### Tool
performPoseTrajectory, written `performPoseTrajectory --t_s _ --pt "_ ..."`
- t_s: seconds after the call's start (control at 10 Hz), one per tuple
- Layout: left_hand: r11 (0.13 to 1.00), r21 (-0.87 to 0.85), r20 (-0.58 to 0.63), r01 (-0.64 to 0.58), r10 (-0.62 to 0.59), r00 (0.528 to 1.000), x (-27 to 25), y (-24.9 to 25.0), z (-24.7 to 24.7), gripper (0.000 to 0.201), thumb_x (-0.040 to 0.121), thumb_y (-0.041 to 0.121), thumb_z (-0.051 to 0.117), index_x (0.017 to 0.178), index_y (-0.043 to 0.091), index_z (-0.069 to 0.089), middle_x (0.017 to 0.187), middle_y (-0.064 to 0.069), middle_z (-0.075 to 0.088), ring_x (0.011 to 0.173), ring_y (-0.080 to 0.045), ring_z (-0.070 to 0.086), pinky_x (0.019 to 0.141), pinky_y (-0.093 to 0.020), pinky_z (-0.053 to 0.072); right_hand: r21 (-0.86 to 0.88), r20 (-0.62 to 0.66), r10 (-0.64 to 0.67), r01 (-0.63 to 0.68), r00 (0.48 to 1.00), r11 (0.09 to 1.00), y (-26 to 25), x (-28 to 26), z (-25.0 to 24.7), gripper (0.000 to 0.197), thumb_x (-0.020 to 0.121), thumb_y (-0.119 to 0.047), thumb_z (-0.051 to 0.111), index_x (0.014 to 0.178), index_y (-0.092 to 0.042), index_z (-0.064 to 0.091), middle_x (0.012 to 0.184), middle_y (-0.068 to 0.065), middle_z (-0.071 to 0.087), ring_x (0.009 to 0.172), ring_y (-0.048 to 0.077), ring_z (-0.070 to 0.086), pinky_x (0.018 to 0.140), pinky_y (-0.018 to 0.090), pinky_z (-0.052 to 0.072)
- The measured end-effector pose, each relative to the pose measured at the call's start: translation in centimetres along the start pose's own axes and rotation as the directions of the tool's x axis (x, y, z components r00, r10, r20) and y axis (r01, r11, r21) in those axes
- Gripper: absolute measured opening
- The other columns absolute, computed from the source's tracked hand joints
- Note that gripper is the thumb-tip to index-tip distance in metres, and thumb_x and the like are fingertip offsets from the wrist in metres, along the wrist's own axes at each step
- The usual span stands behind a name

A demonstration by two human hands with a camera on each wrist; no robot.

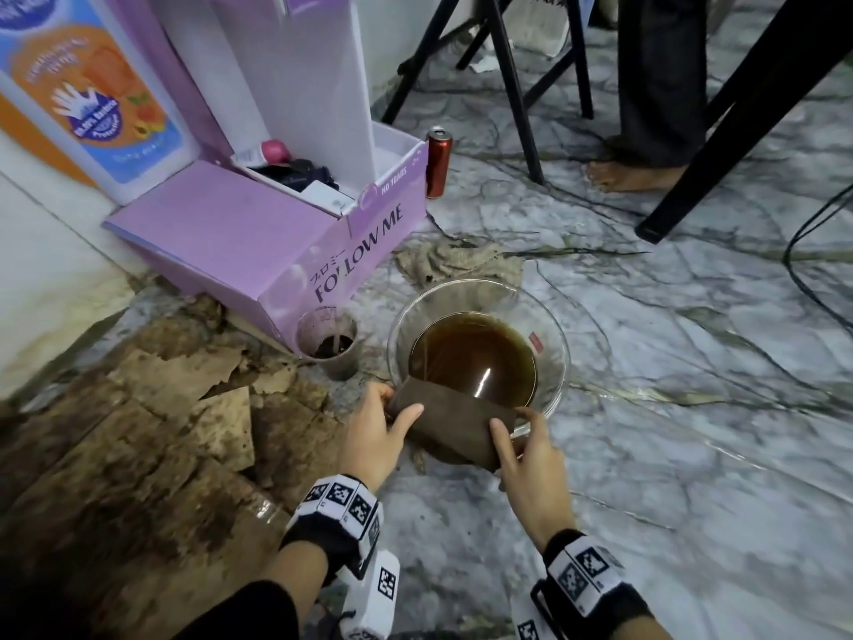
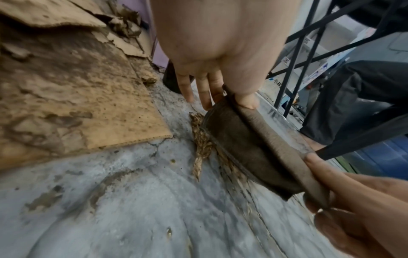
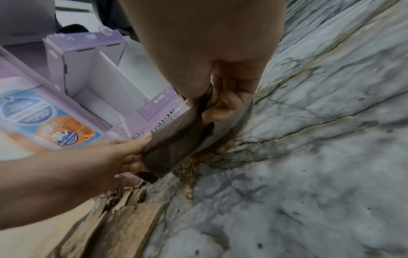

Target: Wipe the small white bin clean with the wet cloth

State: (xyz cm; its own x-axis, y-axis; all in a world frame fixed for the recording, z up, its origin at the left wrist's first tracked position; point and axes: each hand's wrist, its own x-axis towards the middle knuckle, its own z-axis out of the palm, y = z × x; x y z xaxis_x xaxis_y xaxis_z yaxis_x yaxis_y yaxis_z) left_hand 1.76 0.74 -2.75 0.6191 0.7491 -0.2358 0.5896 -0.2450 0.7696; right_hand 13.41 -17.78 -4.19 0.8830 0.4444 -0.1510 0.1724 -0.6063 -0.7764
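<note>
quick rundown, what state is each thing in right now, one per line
brown folded cloth: held at both ends over the bowl's near rim
left hand: pinches the cloth's left end
right hand: pinches the cloth's right end
clear glass bowl: upright, part full of brown water
small dirty cup: upright, dark residue inside
red drink can: upright, top opened
purple cardboard box: open

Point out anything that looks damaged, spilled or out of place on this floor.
Soggy, torn cardboard lies in stained pieces left of the hands. The glass bowl holds murky brown water, and brown drips stain the marble floor under the cloth both hands hold. A red can stands by the purple box.
</note>
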Motion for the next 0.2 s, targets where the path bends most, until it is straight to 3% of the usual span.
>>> performPoseTrajectory --t_s 0.1,0.2 --pt "0.999 -0.035 0.018 0.007 -0.007 1.0 -0.31 -0.18 -0.05 0.036 0.093 0.045 0.067 0.11 0.017 0.051 0.099 0.001 0.066 0.091 -0.018 0.064 0.074 -0.029 0.044 -0.035 -0.008 -0.028 0.028 1.0 0.999 -0.77 -0.51 -0.6 0.045 0.101 -0.05 0.054 0.138 -0.025 0.044 0.062 -0.001 0.067 0.061 0.02 0.067 0.058 0.039 0.05" --pt "0.998 -0.056 0.021 0.002 -0.001 1.0 -0.56 -0.19 -0.07 0.036 0.093 0.044 0.067 0.111 0.018 0.051 0.102 0.001 0.067 0.093 -0.016 0.065 0.073 -0.025 0.046 -0.082 0.014 -0.041 0.042 0.999 0.996 -1.3 -0.87 -1.16 0.046 0.102 -0.048 0.054 0.14 -0.024 0.045 0.063 -0.003 0.065 0.064 0.021 0.067 0.057 0.037 0.047"
